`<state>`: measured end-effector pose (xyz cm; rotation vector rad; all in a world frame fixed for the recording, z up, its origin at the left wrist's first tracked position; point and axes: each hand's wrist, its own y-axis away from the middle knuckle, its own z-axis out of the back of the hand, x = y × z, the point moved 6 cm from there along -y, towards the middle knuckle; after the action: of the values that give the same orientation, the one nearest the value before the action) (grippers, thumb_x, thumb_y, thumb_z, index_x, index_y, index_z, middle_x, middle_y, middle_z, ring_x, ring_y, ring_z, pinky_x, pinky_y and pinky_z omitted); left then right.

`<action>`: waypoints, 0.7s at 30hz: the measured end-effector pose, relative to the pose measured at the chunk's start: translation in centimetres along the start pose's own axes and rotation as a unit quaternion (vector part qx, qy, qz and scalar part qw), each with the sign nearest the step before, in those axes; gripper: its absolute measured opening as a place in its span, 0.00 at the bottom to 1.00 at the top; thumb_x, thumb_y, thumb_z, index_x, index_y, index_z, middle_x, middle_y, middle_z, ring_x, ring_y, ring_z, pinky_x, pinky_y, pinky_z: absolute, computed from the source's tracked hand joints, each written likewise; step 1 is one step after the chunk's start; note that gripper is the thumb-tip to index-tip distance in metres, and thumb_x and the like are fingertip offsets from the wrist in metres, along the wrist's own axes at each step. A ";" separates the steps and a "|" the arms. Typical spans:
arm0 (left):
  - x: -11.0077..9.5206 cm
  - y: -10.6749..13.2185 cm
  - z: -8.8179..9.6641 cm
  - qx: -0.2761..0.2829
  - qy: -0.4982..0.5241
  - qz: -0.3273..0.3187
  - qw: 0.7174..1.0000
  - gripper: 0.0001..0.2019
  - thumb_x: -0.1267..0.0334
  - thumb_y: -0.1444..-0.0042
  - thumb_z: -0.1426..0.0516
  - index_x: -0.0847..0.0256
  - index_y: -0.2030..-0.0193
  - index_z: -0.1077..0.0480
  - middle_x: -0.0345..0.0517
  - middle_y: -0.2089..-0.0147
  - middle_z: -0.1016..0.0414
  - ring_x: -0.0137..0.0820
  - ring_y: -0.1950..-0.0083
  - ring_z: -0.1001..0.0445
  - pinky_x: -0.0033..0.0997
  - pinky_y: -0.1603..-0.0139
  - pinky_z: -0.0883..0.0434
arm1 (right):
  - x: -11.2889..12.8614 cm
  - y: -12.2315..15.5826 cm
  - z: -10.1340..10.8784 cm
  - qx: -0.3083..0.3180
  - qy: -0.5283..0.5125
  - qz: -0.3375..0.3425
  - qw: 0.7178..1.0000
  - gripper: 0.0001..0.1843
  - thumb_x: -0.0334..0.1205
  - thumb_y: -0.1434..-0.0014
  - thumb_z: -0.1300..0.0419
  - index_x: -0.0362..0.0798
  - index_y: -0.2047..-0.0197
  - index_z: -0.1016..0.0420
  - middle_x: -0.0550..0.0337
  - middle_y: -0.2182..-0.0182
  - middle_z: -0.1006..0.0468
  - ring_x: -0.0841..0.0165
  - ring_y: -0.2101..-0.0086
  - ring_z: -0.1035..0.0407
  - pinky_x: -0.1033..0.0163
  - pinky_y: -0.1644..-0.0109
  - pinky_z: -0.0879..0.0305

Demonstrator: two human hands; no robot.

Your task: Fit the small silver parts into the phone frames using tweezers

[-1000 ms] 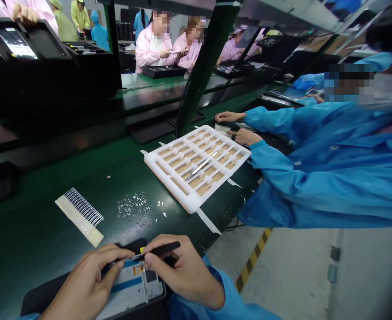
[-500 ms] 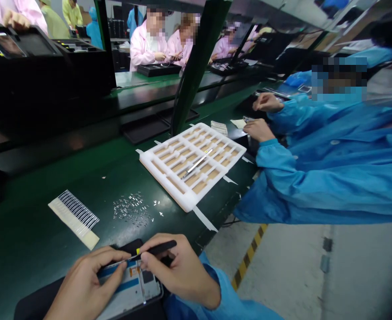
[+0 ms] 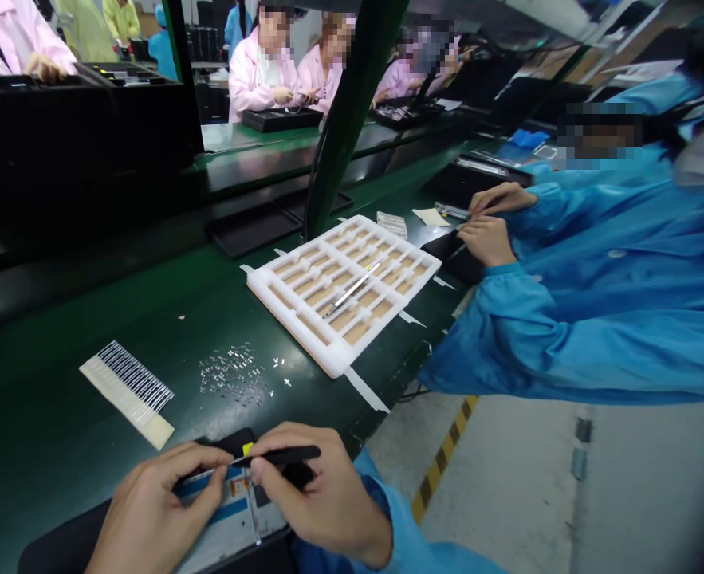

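My right hand [image 3: 321, 498] is pinched shut on black tweezers [image 3: 283, 456], whose tip points left over the top edge of an opened phone [image 3: 232, 518] lying on a black mat [image 3: 58, 538]. My left hand [image 3: 154, 510] grips the phone's upper edge with thumb and fingers, close to the tweezer tip. A small yellow tab [image 3: 247, 449] shows at the phone's top corner. A scatter of several tiny metal parts [image 3: 235, 375] lies on the green bench just beyond the phone.
A white strip of striped labels [image 3: 127, 391] lies to the left. A white foam tray [image 3: 340, 287] with a metal tool [image 3: 352, 289] across it sits taped down behind. A co-worker in a blue coat [image 3: 596, 295] works at the right. Black trays stand further back.
The co-worker's hands have drawn back from beside the white tray to their own work area. My hands stay on the phone and tweezers with little shift. The view has drifted slightly.
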<state>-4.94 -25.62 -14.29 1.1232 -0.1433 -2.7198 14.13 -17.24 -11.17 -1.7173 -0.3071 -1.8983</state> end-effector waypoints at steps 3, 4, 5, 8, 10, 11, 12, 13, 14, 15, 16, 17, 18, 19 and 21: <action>-0.3 0.0 0.2 -0.006 -0.006 -0.009 1.000 0.12 0.47 0.32 0.40 0.44 0.56 0.15 0.35 0.56 0.11 0.32 0.57 0.13 0.23 0.55 0.19 | 0.5 0.3 0.2 -0.004 0.007 0.040 0.999 0.08 0.31 0.37 0.33 0.45 0.57 0.11 0.50 0.64 0.11 0.62 0.67 0.15 0.64 0.61 0.19; -0.5 0.1 0.3 -0.013 -0.009 -0.010 1.000 0.12 0.47 0.32 0.40 0.44 0.55 0.15 0.35 0.56 0.11 0.32 0.57 0.13 0.24 0.55 0.19 | 0.6 0.3 0.2 -0.005 0.005 0.051 0.999 0.08 0.30 0.37 0.33 0.45 0.57 0.11 0.49 0.64 0.11 0.62 0.66 0.14 0.63 0.60 0.18; -0.6 0.1 0.4 -0.017 -0.011 -0.013 1.000 0.13 0.46 0.32 0.40 0.44 0.55 0.15 0.35 0.56 0.11 0.32 0.57 0.13 0.24 0.55 0.19 | 0.6 0.4 0.2 -0.005 0.001 0.061 0.998 0.09 0.30 0.37 0.33 0.45 0.56 0.11 0.49 0.63 0.10 0.61 0.65 0.14 0.63 0.59 0.17; -0.9 0.3 0.4 -0.022 -0.014 -0.023 0.999 0.13 0.45 0.32 0.40 0.44 0.53 0.15 0.36 0.56 0.11 0.32 0.57 0.13 0.22 0.58 0.20 | 0.7 0.6 0.1 0.004 -0.005 0.086 0.996 0.11 0.28 0.36 0.33 0.45 0.53 0.12 0.48 0.61 0.10 0.61 0.62 0.14 0.62 0.55 0.16; -0.9 0.4 0.4 -0.022 -0.017 -0.022 0.999 0.13 0.45 0.32 0.40 0.44 0.51 0.15 0.35 0.55 0.12 0.31 0.56 0.13 0.21 0.57 0.20 | 0.6 0.6 -0.1 0.015 -0.002 0.093 0.996 0.11 0.28 0.35 0.33 0.45 0.51 0.12 0.47 0.60 0.10 0.61 0.61 0.14 0.61 0.54 0.16; -1.0 0.4 0.3 -0.021 -0.020 -0.022 0.999 0.13 0.45 0.31 0.40 0.44 0.51 0.15 0.35 0.55 0.12 0.31 0.56 0.13 0.20 0.56 0.20 | 0.6 0.6 -0.2 0.021 0.001 0.096 0.995 0.11 0.28 0.35 0.33 0.44 0.50 0.12 0.46 0.59 0.10 0.61 0.60 0.14 0.61 0.53 0.16; -1.1 0.4 0.4 -0.021 -0.024 -0.024 0.999 0.14 0.45 0.31 0.40 0.44 0.51 0.15 0.36 0.55 0.12 0.31 0.56 0.13 0.21 0.56 0.20 | 0.6 0.7 -0.2 0.025 0.006 0.101 0.995 0.12 0.28 0.34 0.33 0.44 0.50 0.13 0.46 0.59 0.11 0.60 0.60 0.14 0.61 0.52 0.16; -1.2 0.4 0.5 -0.023 -0.029 -0.027 0.999 0.14 0.45 0.31 0.40 0.44 0.51 0.15 0.36 0.55 0.12 0.31 0.56 0.13 0.21 0.56 0.20 | 0.6 0.7 -0.2 0.029 0.013 0.109 0.994 0.12 0.28 0.34 0.34 0.44 0.49 0.13 0.45 0.58 0.11 0.60 0.59 0.14 0.61 0.52 0.16; -1.4 0.3 0.6 -0.023 -0.036 -0.032 0.999 0.14 0.46 0.30 0.41 0.44 0.51 0.16 0.36 0.55 0.12 0.31 0.57 0.13 0.20 0.57 0.20 | 0.7 0.8 -0.3 0.035 0.023 0.120 0.992 0.12 0.28 0.33 0.34 0.44 0.48 0.14 0.45 0.57 0.11 0.60 0.58 0.14 0.60 0.51 0.17; -1.7 0.3 0.8 -0.020 -0.043 -0.041 0.998 0.14 0.46 0.29 0.42 0.44 0.50 0.16 0.36 0.55 0.12 0.30 0.58 0.13 0.19 0.59 0.20 | 0.7 0.9 -0.3 0.040 0.034 0.134 0.990 0.12 0.28 0.32 0.34 0.44 0.48 0.15 0.45 0.57 0.11 0.60 0.57 0.15 0.60 0.50 0.17; -2.0 0.2 0.9 -0.015 -0.050 -0.052 0.997 0.14 0.47 0.29 0.43 0.44 0.49 0.16 0.36 0.55 0.12 0.29 0.59 0.13 0.18 0.62 0.20 | 0.8 1.0 -0.4 0.048 0.046 0.149 0.987 0.12 0.28 0.31 0.35 0.44 0.47 0.15 0.45 0.56 0.11 0.60 0.56 0.15 0.59 0.49 0.17; -2.3 0.2 1.1 -0.009 -0.056 -0.068 0.996 0.15 0.48 0.28 0.44 0.44 0.48 0.17 0.36 0.55 0.12 0.29 0.60 0.13 0.17 0.64 0.21 | 0.9 1.1 -0.5 0.055 0.058 0.163 0.983 0.12 0.28 0.30 0.35 0.45 0.46 0.16 0.45 0.55 0.11 0.60 0.56 0.16 0.58 0.49 0.17; -2.6 0.2 1.4 -0.008 -0.062 -0.090 0.994 0.15 0.50 0.27 0.45 0.45 0.46 0.18 0.37 0.54 0.12 0.29 0.59 0.12 0.17 0.64 0.21 | 0.9 1.2 -0.6 0.062 0.068 0.175 0.980 0.12 0.28 0.29 0.36 0.46 0.45 0.17 0.46 0.54 0.11 0.60 0.56 0.16 0.58 0.49 0.17; -2.9 0.3 1.6 -0.010 -0.067 -0.118 0.991 0.15 0.52 0.26 0.46 0.46 0.44 0.19 0.38 0.53 0.12 0.29 0.58 0.12 0.17 0.63 0.20 | 0.9 1.2 -0.6 0.067 0.075 0.184 0.978 0.13 0.28 0.29 0.37 0.47 0.45 0.17 0.47 0.54 0.11 0.61 0.56 0.17 0.58 0.49 0.18; -3.3 0.7 2.1 -0.029 -0.087 -0.169 0.981 0.17 0.56 0.26 0.47 0.47 0.39 0.21 0.40 0.50 0.12 0.31 0.54 0.11 0.18 0.55 0.19 | 0.8 1.3 -0.7 0.068 0.079 0.189 0.976 0.13 0.28 0.28 0.37 0.48 0.45 0.18 0.48 0.54 0.11 0.61 0.56 0.17 0.58 0.49 0.18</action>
<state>-4.05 -25.51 -10.40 0.9686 0.1128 -3.0972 14.25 -18.86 -10.76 -1.4092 -0.0412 -1.6770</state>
